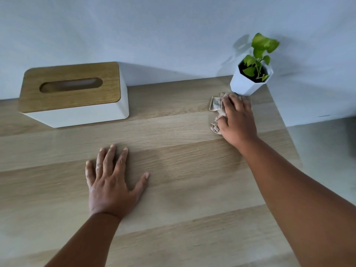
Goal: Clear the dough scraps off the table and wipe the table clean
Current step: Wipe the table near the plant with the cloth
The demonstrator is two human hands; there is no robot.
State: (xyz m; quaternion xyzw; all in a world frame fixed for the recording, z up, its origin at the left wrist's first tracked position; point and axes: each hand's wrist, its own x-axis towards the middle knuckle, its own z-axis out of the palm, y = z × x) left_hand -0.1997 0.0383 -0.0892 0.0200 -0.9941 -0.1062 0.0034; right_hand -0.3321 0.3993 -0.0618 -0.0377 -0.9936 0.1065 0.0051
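My right hand [238,120] presses a crumpled, soiled tissue [216,105] flat onto the wooden table [183,170], far right, just in front of the plant pot. Its fingers lie fairly straight over the wad, and the tissue pokes out past the thumb side. Nearer to me, left of centre, my left hand [111,180] rests palm down on the table with fingers spread, holding nothing. Pale flour or dough residue shows on its fingers. I see no loose dough scraps on the surface.
A white tissue box with a wooden lid [74,93] stands at the back left against the wall. A small white pot with a green plant [251,79] sits at the back right corner. The table's right edge [285,124] drops to the floor.
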